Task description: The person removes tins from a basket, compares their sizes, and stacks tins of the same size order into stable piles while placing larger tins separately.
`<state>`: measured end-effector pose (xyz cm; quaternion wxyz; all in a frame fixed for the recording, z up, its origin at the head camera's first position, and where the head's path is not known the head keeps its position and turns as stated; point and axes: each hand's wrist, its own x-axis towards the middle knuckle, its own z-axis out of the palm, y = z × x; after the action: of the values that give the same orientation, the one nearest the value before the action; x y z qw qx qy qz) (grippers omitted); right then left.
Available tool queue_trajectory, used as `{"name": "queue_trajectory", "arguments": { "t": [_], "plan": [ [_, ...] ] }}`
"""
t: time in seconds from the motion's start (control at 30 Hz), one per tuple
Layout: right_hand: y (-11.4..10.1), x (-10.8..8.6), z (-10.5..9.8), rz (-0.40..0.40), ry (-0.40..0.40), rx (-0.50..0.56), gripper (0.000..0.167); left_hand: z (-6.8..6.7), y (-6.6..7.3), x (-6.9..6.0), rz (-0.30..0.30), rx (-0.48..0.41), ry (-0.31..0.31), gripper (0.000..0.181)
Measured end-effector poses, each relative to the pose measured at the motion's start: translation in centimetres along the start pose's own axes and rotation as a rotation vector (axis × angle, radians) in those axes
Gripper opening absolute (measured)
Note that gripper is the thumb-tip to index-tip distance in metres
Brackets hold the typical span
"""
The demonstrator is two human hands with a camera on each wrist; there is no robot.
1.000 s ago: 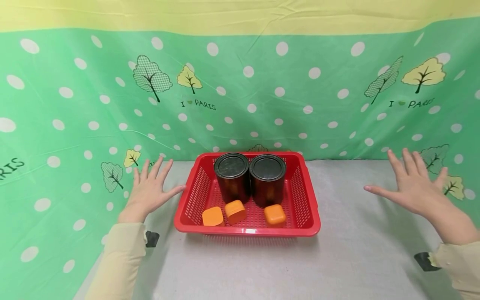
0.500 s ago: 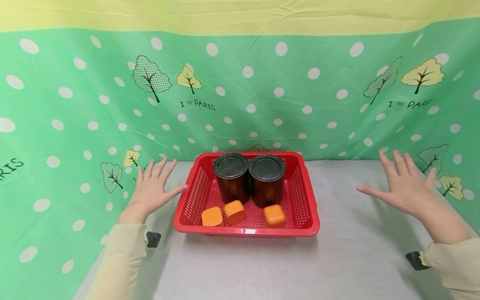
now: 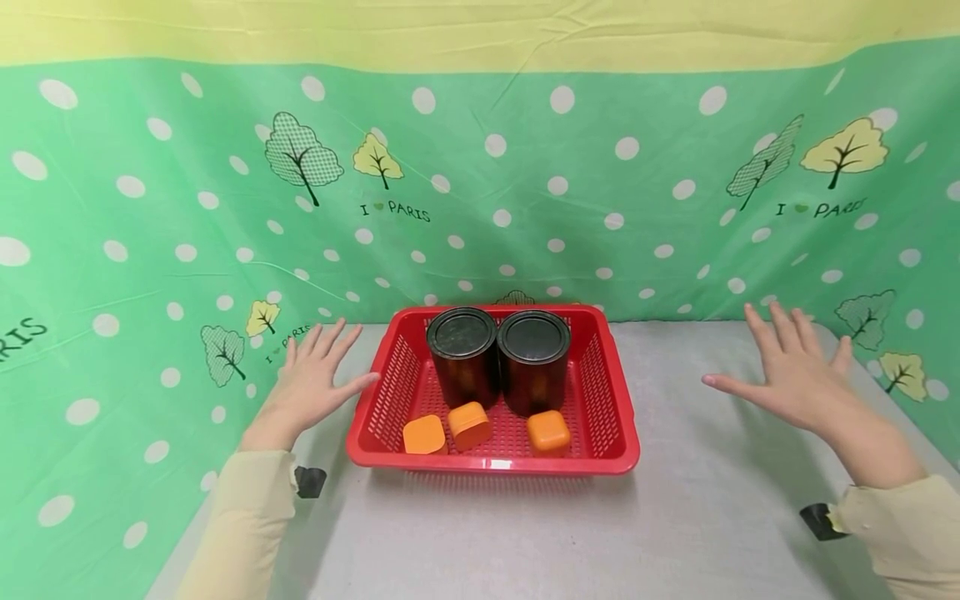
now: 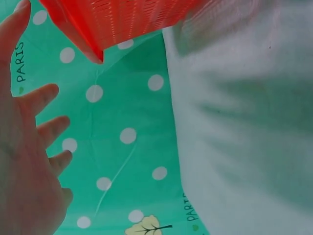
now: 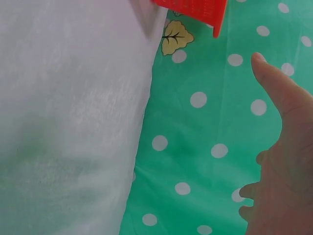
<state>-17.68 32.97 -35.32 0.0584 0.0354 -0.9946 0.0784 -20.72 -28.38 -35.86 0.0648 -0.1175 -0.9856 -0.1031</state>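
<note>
A red plastic basket (image 3: 495,463) with perforated walls stands in the middle of the table. Inside it, two dark cans with black lids, a left can (image 3: 465,358) and a right can (image 3: 534,362), stand upright side by side at the back. Along the basket's front lie three orange rounded blocks: a left block (image 3: 425,435), a middle block (image 3: 470,425) and a right block (image 3: 549,431). My left hand (image 3: 307,387) is spread just left of the basket, its thumb near the rim. Farther off on the right, my right hand (image 3: 795,375) is spread in the air, holding nothing.
A grey-white cloth (image 3: 480,542) covers the table. Behind and to the left hangs a green curtain (image 3: 525,167) with white dots and printed trees, close to the table's back edge. A small black piece sits by each cuff.
My right hand has moved left, towards the basket. My left hand has shifted slightly right. The basket and its contents stay where they were.
</note>
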Motion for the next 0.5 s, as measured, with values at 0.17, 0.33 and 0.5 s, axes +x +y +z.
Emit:
{"name": "queue_trajectory", "arguments": {
  "t": [0.17,0.33,0.5],
  "plan": [
    [-0.5,0.0,0.0,-0.012,-0.002,0.018,0.12,0.4,-0.1,0.0,0.024,-0.014,0.005,0.087],
    [-1.1,0.0,0.0,-0.028,-0.01,0.031,0.12,0.9,-0.2,0.0,0.023,-0.043,-0.003,0.087],
    [-1.6,0.1,0.1,-0.044,-0.015,0.039,0.119,1.3,-0.2,-0.1,0.023,-0.09,-0.01,0.086]
  ]
}}
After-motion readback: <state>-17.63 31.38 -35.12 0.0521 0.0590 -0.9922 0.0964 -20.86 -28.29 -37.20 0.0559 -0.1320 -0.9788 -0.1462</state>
